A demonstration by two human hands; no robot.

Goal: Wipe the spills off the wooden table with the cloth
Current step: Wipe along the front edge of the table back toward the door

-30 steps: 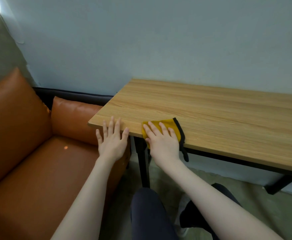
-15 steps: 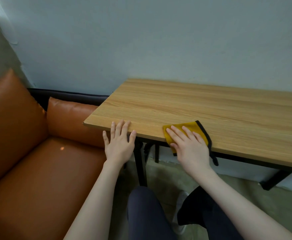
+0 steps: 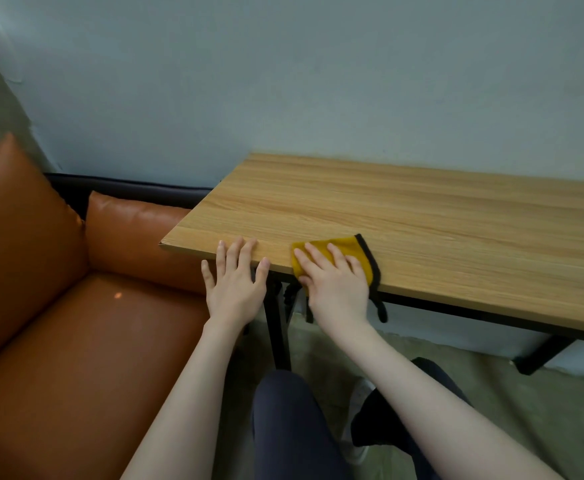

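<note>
Head view: the right hand [image 3: 335, 282], fingers straight and spread, presses the folded mustard-yellow cloth with black trim [image 3: 344, 252] flat on the light wooden table [image 3: 422, 223] at its near edge, presumably for wiping pressure. Just left, the left hand [image 3: 235, 282] rests spread on that edge, likely bracing.

The wooden table [image 3: 422, 220] runs out of frame at 3 o'clock, its right end and far legs unseen. The right hand [image 3: 335, 282] covers most of the yellow cloth [image 3: 339, 245], hiding the tabletop beneath, and any spills there cannot be made out. The orange sofa [image 3: 58, 323] is cut off at 9 and 6 o'clock.
</note>
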